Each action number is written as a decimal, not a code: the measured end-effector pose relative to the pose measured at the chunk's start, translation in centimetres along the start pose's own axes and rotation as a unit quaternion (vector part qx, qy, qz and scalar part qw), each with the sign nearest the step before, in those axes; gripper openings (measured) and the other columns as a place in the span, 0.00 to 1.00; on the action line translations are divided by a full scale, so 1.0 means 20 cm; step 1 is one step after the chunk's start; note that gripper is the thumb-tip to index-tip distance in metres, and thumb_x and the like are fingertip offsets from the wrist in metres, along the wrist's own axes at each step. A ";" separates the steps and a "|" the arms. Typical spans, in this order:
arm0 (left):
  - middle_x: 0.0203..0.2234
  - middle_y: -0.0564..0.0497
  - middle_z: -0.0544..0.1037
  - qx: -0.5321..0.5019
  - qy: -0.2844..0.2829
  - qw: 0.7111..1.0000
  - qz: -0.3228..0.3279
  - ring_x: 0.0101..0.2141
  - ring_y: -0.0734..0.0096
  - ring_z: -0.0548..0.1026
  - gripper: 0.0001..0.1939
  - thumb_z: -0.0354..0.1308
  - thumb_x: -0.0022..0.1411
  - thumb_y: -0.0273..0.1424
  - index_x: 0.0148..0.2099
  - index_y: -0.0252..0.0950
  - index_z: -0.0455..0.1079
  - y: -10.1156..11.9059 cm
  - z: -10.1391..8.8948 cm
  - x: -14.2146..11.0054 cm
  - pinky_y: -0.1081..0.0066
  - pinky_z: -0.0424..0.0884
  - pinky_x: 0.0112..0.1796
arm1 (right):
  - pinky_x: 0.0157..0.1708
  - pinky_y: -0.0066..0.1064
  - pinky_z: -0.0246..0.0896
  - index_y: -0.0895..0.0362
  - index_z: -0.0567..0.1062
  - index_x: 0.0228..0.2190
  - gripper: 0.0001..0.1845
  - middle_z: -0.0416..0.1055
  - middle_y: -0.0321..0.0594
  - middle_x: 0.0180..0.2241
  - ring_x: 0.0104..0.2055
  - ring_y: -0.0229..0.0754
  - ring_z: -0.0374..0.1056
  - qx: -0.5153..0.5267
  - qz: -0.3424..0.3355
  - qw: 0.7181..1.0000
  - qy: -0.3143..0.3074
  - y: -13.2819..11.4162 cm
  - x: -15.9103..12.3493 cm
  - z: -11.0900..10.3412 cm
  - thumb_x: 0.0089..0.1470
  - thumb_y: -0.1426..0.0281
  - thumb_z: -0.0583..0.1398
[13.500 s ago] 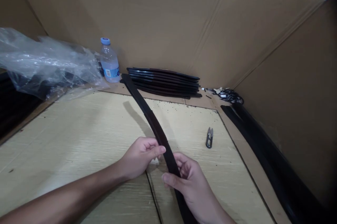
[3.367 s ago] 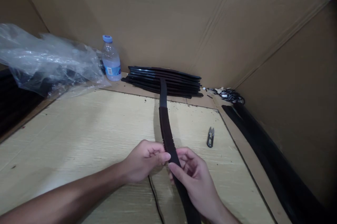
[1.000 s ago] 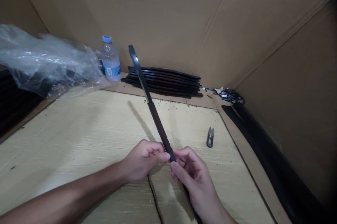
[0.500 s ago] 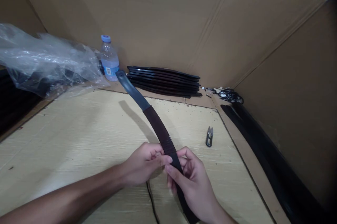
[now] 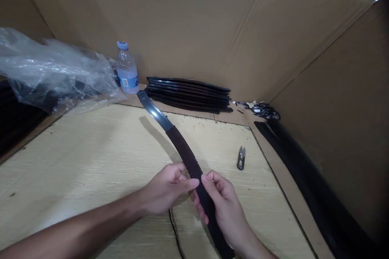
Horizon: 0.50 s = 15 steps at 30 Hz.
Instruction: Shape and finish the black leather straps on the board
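A long, curved dark strip (image 5: 179, 141) slants across the middle, its far end glossy and bare with a small hole. Dark brown fabric sleeving covers the rest and bunches into ridges just beyond my fingers. My left hand (image 5: 170, 188) grips the strip from the left, thumb lying on top and fingers underneath. On the other side, my right hand (image 5: 226, 206) pinches the sleeve's edge between thumb and forefinger near the left thumb. The strip's near end runs down past the right hand to the bottom edge.
Thread snips (image 5: 241, 158) lie at right on the wooden board (image 5: 91, 161). Behind are a stack of dark strips (image 5: 188, 95), a water bottle (image 5: 127, 68) and clear plastic bag (image 5: 60, 68). Long black sleeving (image 5: 304, 186) runs along the right, near tangled scraps (image 5: 263, 110). Cardboard walls (image 5: 182, 20) enclose the board.
My right hand's thumb and forefinger have moved up along the strip to its right edge. The strip's bare far end has dipped slightly. My left hand stays about where it was.
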<state>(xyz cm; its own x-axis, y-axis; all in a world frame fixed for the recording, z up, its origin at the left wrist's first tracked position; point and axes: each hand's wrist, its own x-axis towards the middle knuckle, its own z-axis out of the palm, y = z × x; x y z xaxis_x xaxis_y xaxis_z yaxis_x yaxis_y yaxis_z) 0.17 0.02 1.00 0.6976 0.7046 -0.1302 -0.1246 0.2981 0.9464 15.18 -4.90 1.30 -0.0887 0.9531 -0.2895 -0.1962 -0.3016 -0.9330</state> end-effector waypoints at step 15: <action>0.25 0.48 0.76 -0.039 -0.008 0.999 0.007 0.28 0.68 0.75 0.11 0.54 0.60 0.35 0.38 0.31 0.69 0.00 0.02 -0.01 0.68 0.67 0.34 | 0.08 0.17 0.48 0.58 0.61 0.23 0.20 0.66 0.32 0.15 0.10 0.28 0.56 -0.018 0.018 1.000 -0.004 0.00 0.00 -0.01 0.56 0.56 0.54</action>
<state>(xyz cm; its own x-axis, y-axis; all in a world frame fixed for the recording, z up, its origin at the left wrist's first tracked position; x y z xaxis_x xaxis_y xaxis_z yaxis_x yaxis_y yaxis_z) 0.30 -0.39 1.24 0.7063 0.6991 -0.1116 -0.1885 0.3376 0.9222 15.32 -4.81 1.31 -0.1030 0.9414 -0.3213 -0.1567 -0.3343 -0.9294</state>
